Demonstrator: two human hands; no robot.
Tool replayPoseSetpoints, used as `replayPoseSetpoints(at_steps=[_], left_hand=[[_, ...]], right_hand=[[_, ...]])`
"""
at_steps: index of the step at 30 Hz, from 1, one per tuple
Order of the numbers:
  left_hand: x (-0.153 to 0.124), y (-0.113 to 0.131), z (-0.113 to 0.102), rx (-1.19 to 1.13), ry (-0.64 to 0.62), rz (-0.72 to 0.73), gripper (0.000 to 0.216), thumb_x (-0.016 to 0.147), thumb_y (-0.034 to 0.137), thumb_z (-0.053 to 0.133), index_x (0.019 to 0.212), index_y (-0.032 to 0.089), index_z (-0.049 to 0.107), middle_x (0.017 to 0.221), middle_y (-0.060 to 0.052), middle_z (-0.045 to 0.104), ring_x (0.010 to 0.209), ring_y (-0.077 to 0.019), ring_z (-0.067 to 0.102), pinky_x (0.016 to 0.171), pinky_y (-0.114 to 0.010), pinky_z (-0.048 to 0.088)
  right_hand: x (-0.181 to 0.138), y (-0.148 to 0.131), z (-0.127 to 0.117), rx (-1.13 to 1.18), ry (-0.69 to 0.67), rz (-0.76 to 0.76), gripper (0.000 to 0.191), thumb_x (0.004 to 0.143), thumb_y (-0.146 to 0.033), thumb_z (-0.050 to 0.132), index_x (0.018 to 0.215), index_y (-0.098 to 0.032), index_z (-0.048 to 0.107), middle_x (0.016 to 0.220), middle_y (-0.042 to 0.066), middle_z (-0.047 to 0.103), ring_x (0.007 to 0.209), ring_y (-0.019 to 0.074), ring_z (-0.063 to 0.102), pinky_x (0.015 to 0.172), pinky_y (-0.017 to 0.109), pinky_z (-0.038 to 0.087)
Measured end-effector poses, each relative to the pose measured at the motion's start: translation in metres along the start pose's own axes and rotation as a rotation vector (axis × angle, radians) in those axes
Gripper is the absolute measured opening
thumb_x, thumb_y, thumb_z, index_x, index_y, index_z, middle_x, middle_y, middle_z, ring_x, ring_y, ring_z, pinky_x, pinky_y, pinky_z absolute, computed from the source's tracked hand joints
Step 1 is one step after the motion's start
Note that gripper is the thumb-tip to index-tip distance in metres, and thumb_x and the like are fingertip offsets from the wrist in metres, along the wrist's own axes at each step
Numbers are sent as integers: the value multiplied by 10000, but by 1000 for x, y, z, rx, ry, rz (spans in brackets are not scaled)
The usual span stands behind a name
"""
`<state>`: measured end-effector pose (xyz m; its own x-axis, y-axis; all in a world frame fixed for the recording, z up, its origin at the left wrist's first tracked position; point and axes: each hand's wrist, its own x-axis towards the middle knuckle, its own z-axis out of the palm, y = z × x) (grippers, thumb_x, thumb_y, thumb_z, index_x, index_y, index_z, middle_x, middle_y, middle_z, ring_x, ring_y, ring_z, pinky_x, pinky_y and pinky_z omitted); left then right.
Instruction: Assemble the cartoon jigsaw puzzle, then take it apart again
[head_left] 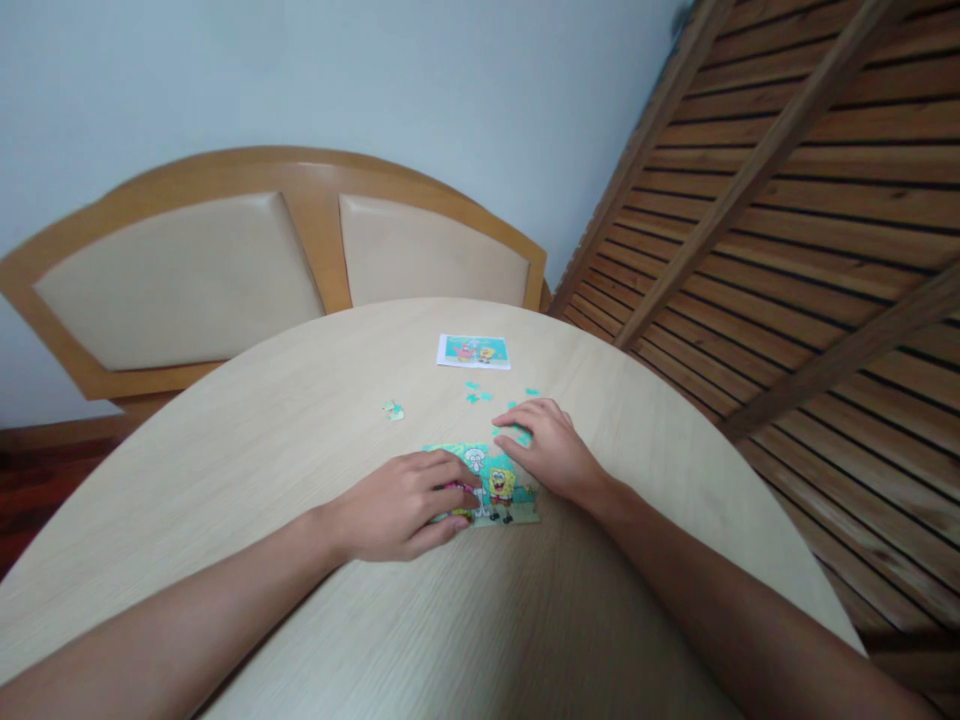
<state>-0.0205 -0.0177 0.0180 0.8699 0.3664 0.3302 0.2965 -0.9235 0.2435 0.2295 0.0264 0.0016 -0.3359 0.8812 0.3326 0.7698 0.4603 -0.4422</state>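
Note:
A small, partly assembled cartoon jigsaw puzzle (pixel 501 487) lies on the round pale wooden table (pixel 300 420). My left hand (pixel 401 503) rests flat on the puzzle's left part, fingers stretched over it. My right hand (pixel 546 447) lies at the puzzle's upper right corner, fingers curled down onto a teal puzzle piece (pixel 523 437). Whether the fingers grip that piece or only press on it is unclear. Several loose teal pieces (pixel 477 393) are scattered just beyond the hands, and one more loose piece (pixel 393 410) lies to the left.
A printed reference picture (pixel 474 351) lies farther back on the table. Behind the table stands a wooden bench with two cream padded back panels (pixel 187 280). Slatted wooden panelling (pixel 810 230) fills the right side; the table edge curves near it.

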Motion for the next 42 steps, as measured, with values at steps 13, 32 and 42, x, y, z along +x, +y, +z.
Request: replayPoseSetpoints(at_steps=[13, 32, 42], left_hand=[[0, 0, -2, 2, -21, 0, 252, 1029, 285, 434, 1127, 177, 639, 1156, -115, 674, 1116, -242, 615, 1002, -415, 516], [-2, 0, -1, -20, -10, -3, 230, 1021, 263, 447, 1120, 186, 640, 1170, -106, 676, 1127, -240, 614, 1020, -426, 508], [-2, 0, -1, -5, -35, -17, 251, 1028, 270, 432, 1127, 172, 640, 1170, -113, 675, 1121, -245, 621, 1022, -435, 506]], right_hand=[[1, 1, 7, 57, 22, 66, 105, 803, -215, 722, 904, -243, 720, 1134, 52, 702, 1181, 288, 534, 1031, 515, 377], [4, 2, 4, 313, -5, -26, 93, 783, -150, 695, 813, -218, 749, 849, 20, 756, 867, 191, 680, 880, 349, 485], [3, 1, 4, 252, -39, -20, 78, 797, -179, 696, 817, -221, 759, 869, 34, 763, 915, 214, 665, 883, 369, 474]])
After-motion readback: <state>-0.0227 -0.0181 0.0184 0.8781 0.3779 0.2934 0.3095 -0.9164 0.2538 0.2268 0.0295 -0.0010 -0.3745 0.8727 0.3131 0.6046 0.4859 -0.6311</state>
